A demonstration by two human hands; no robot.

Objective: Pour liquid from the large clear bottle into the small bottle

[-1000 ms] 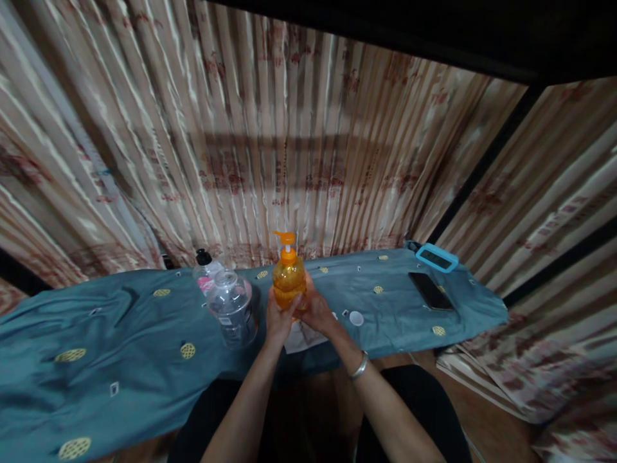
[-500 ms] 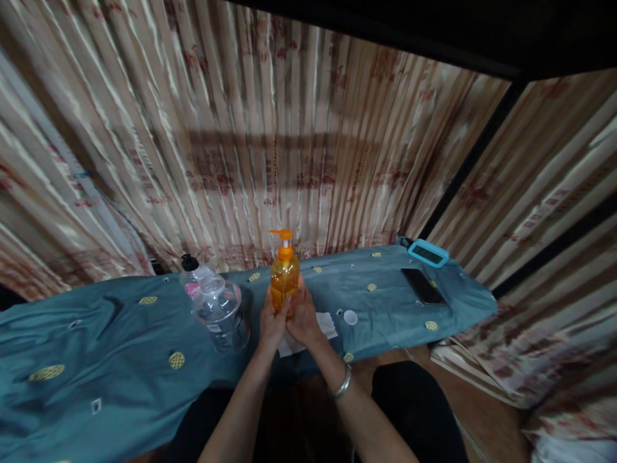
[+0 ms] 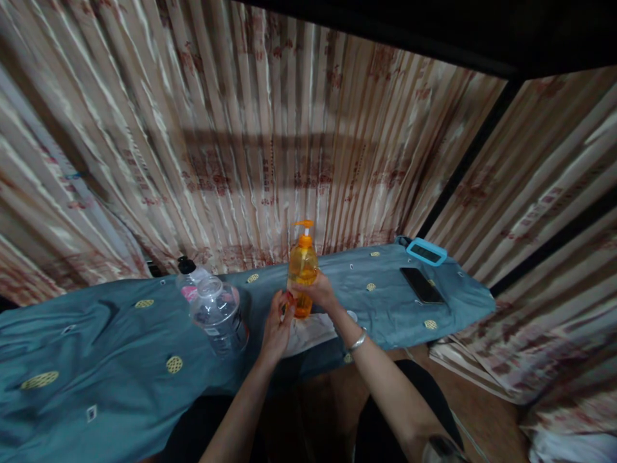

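Note:
An orange pump bottle (image 3: 303,257), see-through and partly filled with amber liquid, stands nearly upright in front of me. My right hand (image 3: 319,290) is wrapped round its lower half from the right. Just left of the bottle's base, my left hand (image 3: 277,326) has its fingers curled together. A small red thing (image 3: 290,299) shows at those fingertips, too small and blurred to name. Beneath the hands lies a white sheet of paper or tissue (image 3: 308,335). A white round piece (image 3: 353,316) is partly hidden behind my right wrist.
On the left stand a large clear plastic bottle (image 3: 219,318) without a cap and, behind it, a black-capped bottle (image 3: 187,273). A phone (image 3: 421,285) and a blue-framed device (image 3: 427,251) lie right on the teal cloth (image 3: 120,347). A curtain (image 3: 231,141) hangs behind.
The pump bottle has moved right, held by my right hand alone. My left hand has come off it and now has something red at its fingertips.

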